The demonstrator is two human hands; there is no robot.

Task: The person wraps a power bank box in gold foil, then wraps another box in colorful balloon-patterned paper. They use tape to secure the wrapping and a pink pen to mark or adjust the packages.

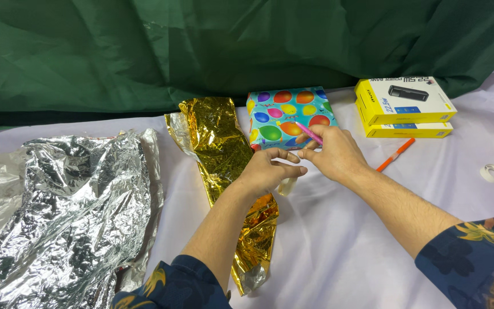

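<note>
Wrapping is judged partly done: a balloon-print box [289, 116] sits covered at the far centre, a pink pen [309, 133] is pinched by the right hand [334, 153], and what is pinched between the left hand [269, 169] fingers cannot be told, while gold foil [224, 166] lies unused on the left.

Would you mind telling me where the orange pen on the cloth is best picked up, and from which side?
Grip the orange pen at mid-barrel, probably from above, fingers across its width. It lies flat and diagonal on the white cloth, with free space on both long sides.
</note>
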